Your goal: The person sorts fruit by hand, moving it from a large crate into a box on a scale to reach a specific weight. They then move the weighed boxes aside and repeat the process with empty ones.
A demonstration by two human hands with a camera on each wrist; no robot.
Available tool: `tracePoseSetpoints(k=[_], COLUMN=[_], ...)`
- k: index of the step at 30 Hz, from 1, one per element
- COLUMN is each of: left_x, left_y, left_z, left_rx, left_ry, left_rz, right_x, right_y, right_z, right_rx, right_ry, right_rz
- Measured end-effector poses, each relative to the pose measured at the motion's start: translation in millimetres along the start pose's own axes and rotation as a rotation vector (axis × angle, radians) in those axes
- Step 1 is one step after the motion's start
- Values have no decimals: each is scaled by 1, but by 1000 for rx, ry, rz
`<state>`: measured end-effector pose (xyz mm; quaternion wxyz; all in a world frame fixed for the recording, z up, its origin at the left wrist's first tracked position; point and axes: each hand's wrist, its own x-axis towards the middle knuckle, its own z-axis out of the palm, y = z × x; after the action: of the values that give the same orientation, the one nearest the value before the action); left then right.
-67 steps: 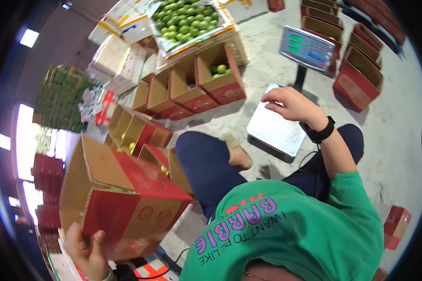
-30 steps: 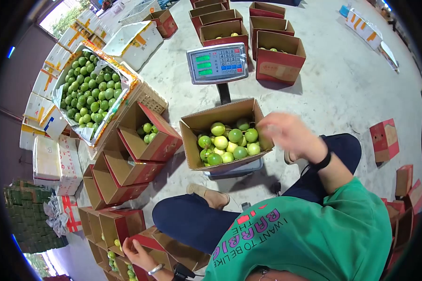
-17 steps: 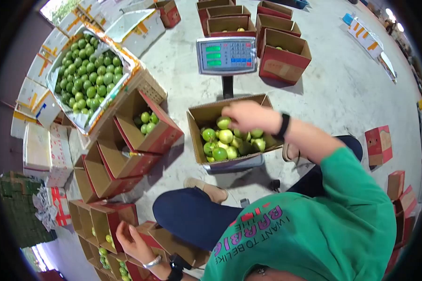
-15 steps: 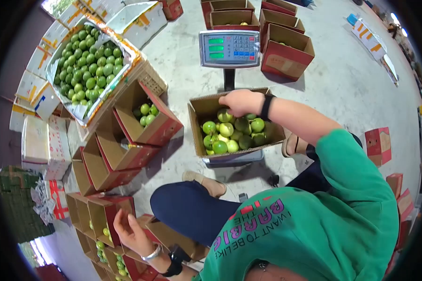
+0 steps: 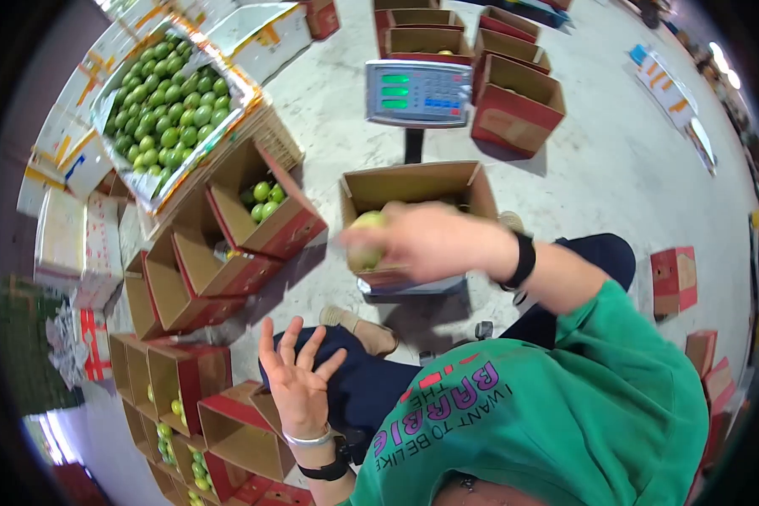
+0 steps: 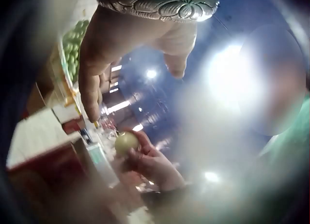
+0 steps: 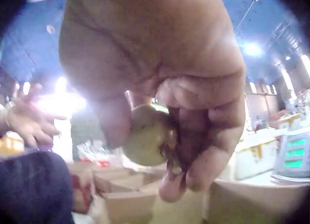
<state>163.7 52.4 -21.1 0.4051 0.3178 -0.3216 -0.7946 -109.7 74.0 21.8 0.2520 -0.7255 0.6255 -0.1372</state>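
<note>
My right hand (image 5: 434,240) grips a pale green round fruit (image 5: 367,240) above the near left part of an open cardboard box (image 5: 413,181) on a scale. In the right wrist view the thumb and curled fingers of the right hand (image 7: 160,88) close round the fruit (image 7: 147,137). Palm up, with fingers spread, my left hand (image 5: 299,388) hangs empty over my knee. The left wrist view shows the left hand (image 6: 131,45) holding nothing, and the fruit (image 6: 127,143) in the other hand beyond. My right arm hides most of the box's contents.
The scale's display (image 5: 417,93) stands behind the box. A lined crate of green fruit (image 5: 177,114) is at upper left. Open boxes (image 5: 228,270) line the left side, some with fruit. More boxes (image 5: 519,105) stand beyond the scale, and a small red box (image 5: 675,281) lies at right.
The right hand has moved from inside the box towards the left and nearer me, now with a fruit in its grip. My left hand has moved right and spread its fingers.
</note>
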Motion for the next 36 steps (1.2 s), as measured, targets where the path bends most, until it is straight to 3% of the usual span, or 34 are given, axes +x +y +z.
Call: tracePoseSetpoints(k=[1,2,4,5,7,8,10,12,14,16,17,18,20,22,28,31,36], left_x=[7,2,-11,-8,-23,-43,-78,-101,-118,-128,-142,-139,-132,-111,-38,-9,18], left_y=[-8,-3,-1,-2,16,37,53,33,-13,-49,-84,-90,-108,-110,-90,-80,-60], left_z=[-6,16,-21,-49,-77,-77,-81,-142,-199,-192,-269,-272,-265,-251,-209,-193,-176], left_rx=[-141,-295,-328,-333,10,352,851,721,844,874,940,953,1025,1107,1364,1471,1638], left_ry=[-363,-373,-346,-651,-862,-755,-284,202,637,593,438,414,339,309,295,292,324], left_rz=[49,0,-78,-8,122,178,81,-310,-516,-700,-631,-615,-689,-702,-587,-528,-418], right_x=[-10,-19,-36,-37,-48,-53,-64,-66,-68,-70,-72,-74,-88,-101,-123,-127,-128], right_y=[-16,-27,-44,-38,-14,4,42,66,79,87,92,99,107,121,208,251,347], right_z=[14,24,28,36,54,73,118,138,140,120,108,90,48,8,-62,-79,-59], right_rx=[223,441,256,245,-19,-130,-289,-337,-364,-345,-328,-325,-267,-87,13,-138,-402], right_ry=[80,165,351,495,499,485,391,313,332,375,326,275,270,147,6,81,345], right_rz=[-175,-360,-311,-307,-80,6,186,278,186,136,128,119,155,267,608,749,753])
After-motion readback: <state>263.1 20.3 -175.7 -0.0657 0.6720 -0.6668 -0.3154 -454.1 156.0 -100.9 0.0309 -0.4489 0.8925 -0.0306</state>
